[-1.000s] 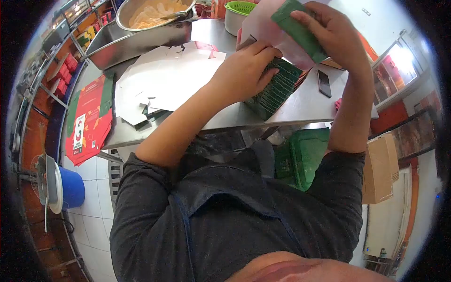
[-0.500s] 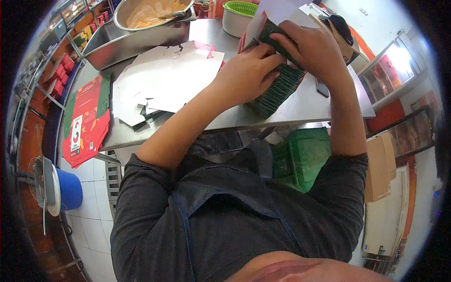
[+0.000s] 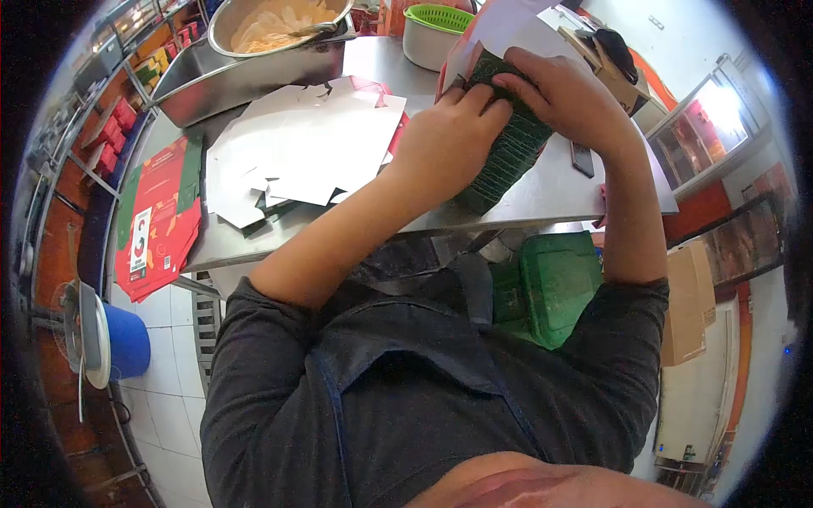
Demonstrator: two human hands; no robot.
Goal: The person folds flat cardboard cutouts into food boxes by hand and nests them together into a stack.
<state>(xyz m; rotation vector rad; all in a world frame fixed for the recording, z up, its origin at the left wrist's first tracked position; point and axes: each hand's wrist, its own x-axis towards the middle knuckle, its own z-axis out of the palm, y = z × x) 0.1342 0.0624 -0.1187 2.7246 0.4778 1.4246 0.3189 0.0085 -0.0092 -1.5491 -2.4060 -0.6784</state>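
Note:
Both hands are on a partly folded cardboard box, dark green with fine pale lines, its white inner flaps standing up on the far side. My left hand has its fingers curled over the box's left upper edge. Across from it, my right hand grips the top edge, thumb and fingers bent around the green panel. The fingertips are partly hidden behind the flaps. Left of the box lies a pile of flat box blanks, white side up. Red and green printed blanks overhang the table's left corner.
The steel table carries a deep metal tray with a bowl over it. A white tub with a green strainer stands behind the box. At right lies a phone. A green crate is below the table.
My left hand has shifted a little left and down, its fingers bunched at the edge. More of the box's green lined panel shows between the hands. My right hand stays on the top edge.

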